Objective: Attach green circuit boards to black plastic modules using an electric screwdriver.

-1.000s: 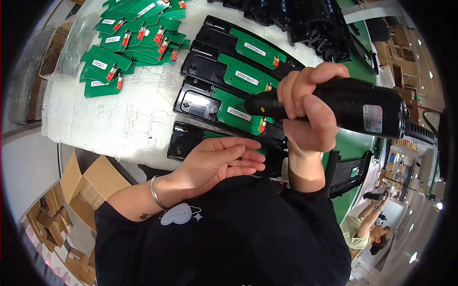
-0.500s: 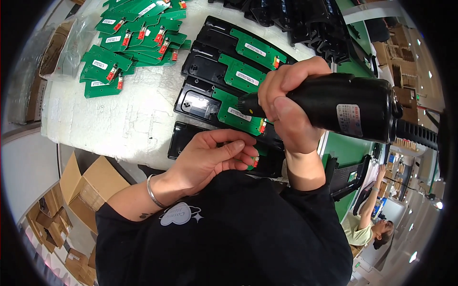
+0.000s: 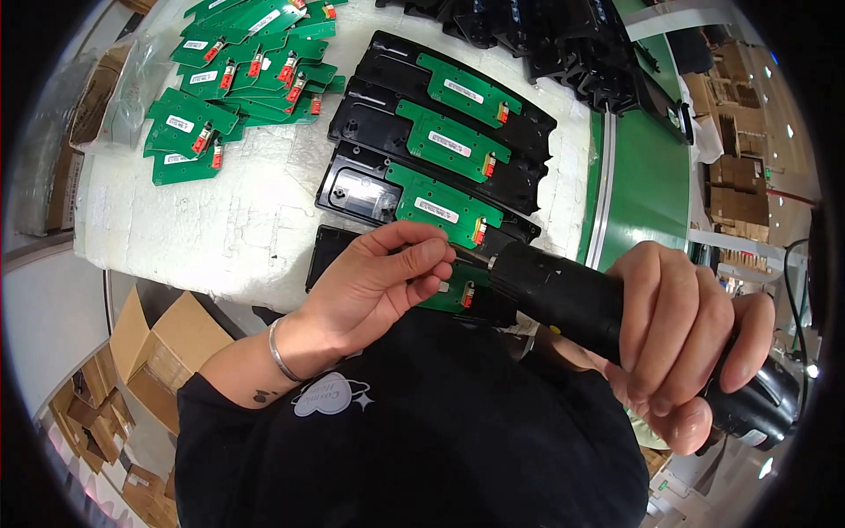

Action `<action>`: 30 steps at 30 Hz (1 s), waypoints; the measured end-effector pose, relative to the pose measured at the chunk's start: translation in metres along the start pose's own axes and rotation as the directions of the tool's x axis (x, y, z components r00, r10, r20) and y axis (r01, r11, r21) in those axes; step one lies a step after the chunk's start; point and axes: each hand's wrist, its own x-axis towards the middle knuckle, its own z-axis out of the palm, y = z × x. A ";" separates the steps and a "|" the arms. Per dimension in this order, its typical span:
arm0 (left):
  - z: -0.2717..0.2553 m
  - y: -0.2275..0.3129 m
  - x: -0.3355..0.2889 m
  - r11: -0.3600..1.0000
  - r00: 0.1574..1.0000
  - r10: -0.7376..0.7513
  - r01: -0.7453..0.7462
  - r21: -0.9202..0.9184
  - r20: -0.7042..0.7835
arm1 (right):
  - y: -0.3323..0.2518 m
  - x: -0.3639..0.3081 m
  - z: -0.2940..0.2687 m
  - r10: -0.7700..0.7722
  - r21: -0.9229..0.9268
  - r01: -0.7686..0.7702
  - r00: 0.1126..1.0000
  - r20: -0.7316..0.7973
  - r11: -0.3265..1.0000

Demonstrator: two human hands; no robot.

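Observation:
My right hand (image 3: 678,326) is wrapped round a black electric screwdriver (image 3: 559,295), which lies nearly level and aims left. Its thin metal bit (image 3: 473,255) reaches the fingertips of my left hand (image 3: 374,286). Those fingers are pinched together; whatever is between them is too small or hidden to name. Both hands hover over the nearest black plastic housing (image 3: 327,251), partly covering its green circuit board (image 3: 459,289). Just beyond lies another black housing (image 3: 356,192) with a green circuit board (image 3: 431,208) set in it, bearing a white label and a red-and-white connector.
Two more housings with boards (image 3: 462,88) lie farther off in the row. A heap of loose green circuit boards (image 3: 255,79) is at the far left of the white foam surface (image 3: 238,220). Black plastic parts (image 3: 572,53) are piled far right. An opened cardboard box (image 3: 176,339) stands lower left.
My right hand has drawn the screwdriver back, right and toward me, off the third board. Its bit now meets my left fingertips, which stay pinched and have shifted slightly up and left.

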 end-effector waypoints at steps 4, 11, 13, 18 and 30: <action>0.001 -0.003 0.003 1.000 0.998 -0.023 0.024 -0.016 0.052 | 0.000 -0.004 0.003 -0.029 -0.034 0.028 0.999 -0.027 0.999; 0.003 -0.006 0.007 0.997 0.999 -0.016 0.014 0.075 0.030 | 0.001 -0.011 0.015 -0.180 -0.014 0.181 0.963 -0.202 0.983; 0.003 -0.006 0.007 0.996 0.998 -0.032 0.027 0.079 0.055 | 0.001 -0.013 0.016 -0.186 -0.009 0.189 0.955 -0.229 0.982; -0.007 -0.012 0.011 0.992 0.981 -0.125 0.121 0.040 0.147 | -0.008 -0.020 0.005 -0.072 0.001 0.073 0.978 -0.194 0.997; 0.011 -0.021 0.012 0.951 0.975 -0.212 0.221 0.216 -0.066 | 0.052 -0.038 -0.022 0.021 -0.254 -0.191 0.835 -0.550 0.948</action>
